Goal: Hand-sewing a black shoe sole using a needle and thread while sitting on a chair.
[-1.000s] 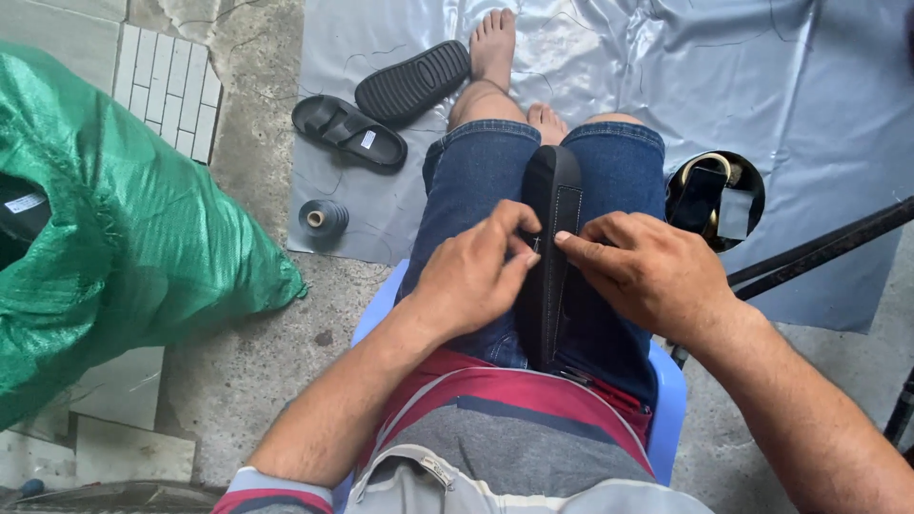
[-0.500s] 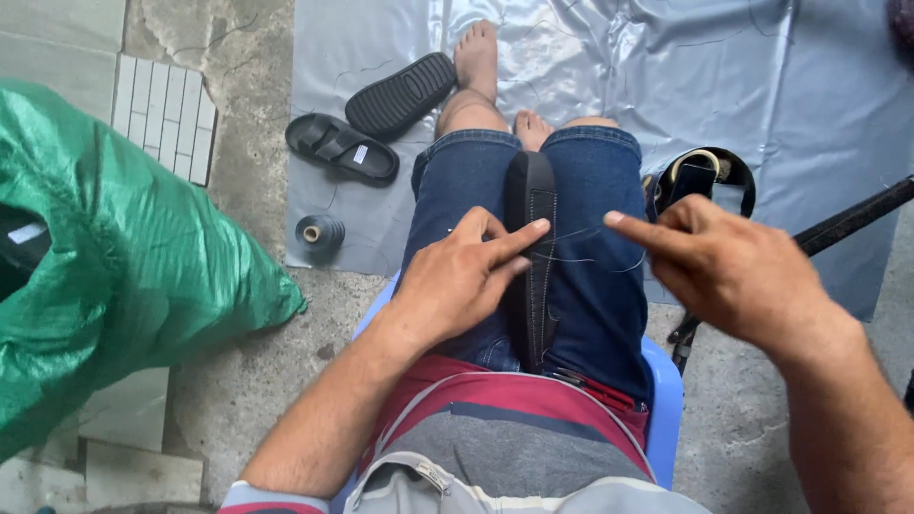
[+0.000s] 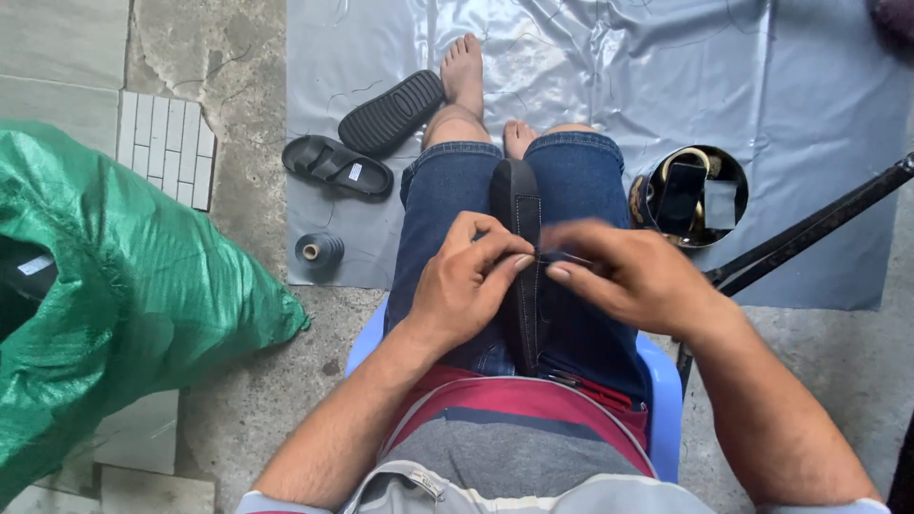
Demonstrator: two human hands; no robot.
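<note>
A black strap-like piece stands on edge between my knees, clamped by my thighs in blue jeans. My left hand pinches its left side with thumb and fingers. My right hand is close on its right side, fingers pinched on what looks like a thin needle or thread at the strap's edge; the hand is blurred. I sit on a blue plastic stool.
A big green woven sack lies at left. A dark thread spool, two black sandals and a round tin of small items rest on a grey plastic sheet. A black rod slants at right.
My right hand swung out to the right, drawing thread from the strap, and has now come back against the strap. My left hand stayed on the strap.
</note>
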